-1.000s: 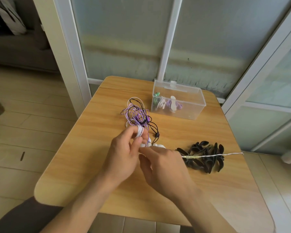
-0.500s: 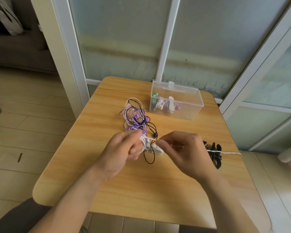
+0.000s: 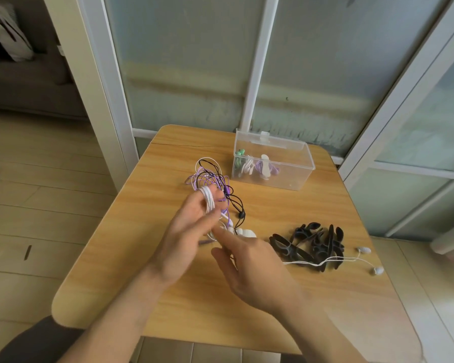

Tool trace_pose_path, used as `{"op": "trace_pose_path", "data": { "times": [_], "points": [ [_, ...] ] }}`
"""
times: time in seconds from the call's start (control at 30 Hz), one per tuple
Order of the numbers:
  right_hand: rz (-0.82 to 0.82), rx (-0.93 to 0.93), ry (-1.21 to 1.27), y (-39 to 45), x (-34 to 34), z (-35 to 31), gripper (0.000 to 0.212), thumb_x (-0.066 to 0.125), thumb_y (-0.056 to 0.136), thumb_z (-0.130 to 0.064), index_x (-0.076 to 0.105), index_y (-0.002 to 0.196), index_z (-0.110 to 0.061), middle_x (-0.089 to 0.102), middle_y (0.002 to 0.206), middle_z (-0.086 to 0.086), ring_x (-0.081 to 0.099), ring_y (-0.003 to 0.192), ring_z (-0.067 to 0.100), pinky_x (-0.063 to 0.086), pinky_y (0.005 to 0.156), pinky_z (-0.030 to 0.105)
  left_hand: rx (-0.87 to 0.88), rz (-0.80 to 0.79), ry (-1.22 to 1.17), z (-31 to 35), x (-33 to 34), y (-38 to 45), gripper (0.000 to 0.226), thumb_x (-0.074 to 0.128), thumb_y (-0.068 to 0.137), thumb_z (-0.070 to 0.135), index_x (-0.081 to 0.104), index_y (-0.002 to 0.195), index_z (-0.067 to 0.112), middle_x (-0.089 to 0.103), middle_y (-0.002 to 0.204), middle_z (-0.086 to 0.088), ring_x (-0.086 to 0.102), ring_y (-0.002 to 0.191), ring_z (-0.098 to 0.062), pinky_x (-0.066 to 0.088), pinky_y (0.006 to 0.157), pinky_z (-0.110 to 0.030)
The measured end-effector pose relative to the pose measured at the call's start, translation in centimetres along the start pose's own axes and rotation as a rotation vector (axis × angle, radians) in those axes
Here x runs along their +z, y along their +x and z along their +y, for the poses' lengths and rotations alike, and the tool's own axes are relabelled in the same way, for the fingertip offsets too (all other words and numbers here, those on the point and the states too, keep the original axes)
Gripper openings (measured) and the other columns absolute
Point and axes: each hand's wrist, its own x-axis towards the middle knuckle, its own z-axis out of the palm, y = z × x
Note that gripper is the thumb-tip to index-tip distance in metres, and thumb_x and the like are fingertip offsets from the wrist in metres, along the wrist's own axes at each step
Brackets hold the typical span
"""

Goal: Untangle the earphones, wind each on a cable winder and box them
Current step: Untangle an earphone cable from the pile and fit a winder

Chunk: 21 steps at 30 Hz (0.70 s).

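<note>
White earphone cable coiled round the left hand's fingers above the wooden bench.

The left hand [image 3: 186, 231] grips a white cable coil [image 3: 209, 199] looped over its curled fingers; the right hand [image 3: 254, 268] is released, fingers straight, beside the trailing white earphone cable [image 3: 317, 263] that crosses the black cable winders [image 3: 309, 244]. A purple-black earphone tangle [image 3: 212, 179] lies near the clear box [image 3: 273, 161] of wound earphones.

A wooden table [image 3: 184, 305] stands on tiled floor [image 3: 37, 218] before frosted glass panels [image 3: 189, 61].
</note>
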Motion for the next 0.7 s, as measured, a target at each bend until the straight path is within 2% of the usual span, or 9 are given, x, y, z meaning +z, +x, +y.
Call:
{"op": "trace_pose_path", "data": {
  "times": [0.07,0.13,0.23,0.33,0.4,0.47,0.5,0.6,0.7],
  "points": [
    [0.031,-0.001,0.025,0.1,-0.7,0.2,0.0,0.053,0.095,-0.025,0.054,0.095,-0.025,0.057,0.072,-0.007,0.047,0.062,0.024,0.044,0.054,0.04,0.076,-0.053,0.401,-1.2,0.1,-0.4,0.033,0.053,0.093,0.045,0.054,0.123,0.03,0.062,0.118,0.013,0.059,0.114,-0.008,0.047,0.091,-0.022],
    [0.114,0.01,0.015,0.2,-1.6,0.7,0.009,0.06,0.091,-0.024,0.056,0.082,-0.025,0.055,0.066,-0.011,0.045,0.055,0.01,0.045,0.052,0.033,0.188,-0.073,0.761,-1.9,-0.2,-0.5,0.034,0.041,0.096,0.053,0.052,0.115,0.027,0.059,0.11,0.018,0.058,0.105,-0.005,0.044,0.09,-0.025],
    [0.285,0.102,0.082,0.3,-3.2,2.0,0.01,0.077,0.082,-0.032,0.071,0.079,-0.025,0.054,0.059,-0.019,0.046,0.051,-0.006,0.04,0.053,0.015,0.227,-0.159,0.828,-1.5,-0.1,-0.5,0.031,0.037,0.102,0.044,0.051,0.085,0.021,0.053,0.073,0.012,0.049,0.068,-0.007,0.041,0.067,-0.026],
    [0.327,0.144,0.144,0.3,-4.4,3.0,0.023,0.087,0.073,-0.042,0.074,0.074,-0.023,0.056,0.057,-0.02,0.052,0.05,0.004,0.038,0.053,0.012,0.134,-0.168,0.763,-1.6,-0.1,-0.6,0.035,0.037,0.099,0.049,0.052,0.075,0.028,0.055,0.068,0.008,0.049,0.064,-0.011,0.042,0.064,-0.031],
    [0.283,0.148,0.206,0.1,-4.7,3.3,0.016,0.083,0.078,-0.036,0.078,0.079,-0.021,0.065,0.067,-0.019,0.058,0.056,0.006,0.041,0.056,0.012,0.058,-0.132,0.645,-1.1,0.1,-0.5,0.034,0.041,0.094,0.052,0.052,0.073,0.029,0.049,0.065,0.003,0.044,0.062,-0.016,0.04,0.062,-0.033],
    [0.269,0.194,0.278,0.0,-4.7,3.6,0.015,0.076,0.085,-0.035,0.079,0.084,-0.02,0.072,0.076,-0.018,0.064,0.064,0.005,0.045,0.059,0.014,-0.061,-0.111,0.365,-0.2,0.3,-0.3,0.031,0.047,0.093,0.043,0.052,0.073,0.02,0.045,0.064,0.0,0.038,0.06,-0.012,0.035,0.056,-0.023],
    [0.263,0.214,0.302,0.0,-4.5,3.8,0.018,0.073,0.087,-0.037,0.079,0.084,-0.02,0.072,0.076,-0.017,0.064,0.065,0.006,0.047,0.058,0.018,-0.116,-0.113,0.218,0.3,0.4,-0.3,0.03,0.048,0.093,0.037,0.051,0.072,0.015,0.044,0.063,0.0,0.036,0.058,-0.011,0.03,0.054,-0.021],
    [0.215,0.206,0.279,0.0,-3.4,3.8,0.029,0.063,0.096,-0.043,0.073,0.08,-0.021,0.062,0.061,-0.006,0.052,0.054,0.013,0.045,0.054,0.03,-0.268,-0.155,-0.197,1.3,0.4,-0.5,0.032,0.049,0.097,0.026,0.054,0.068,0.013,0.041,0.061,-0.001,0.032,0.053,-0.011,0.019,0.058,-0.028],
    [0.137,0.173,0.24,0.0,-2.1,2.8,0.028,0.054,0.099,-0.044,0.064,0.081,-0.025,0.054,0.057,0.0,0.045,0.052,0.017,0.044,0.054,0.036,-0.363,-0.116,-0.53,1.8,0.6,-0.2,0.034,0.043,0.096,0.027,0.057,0.069,0.013,0.044,0.063,-0.002,0.038,0.05,-0.012,0.025,0.053,-0.026]
  ]
}}
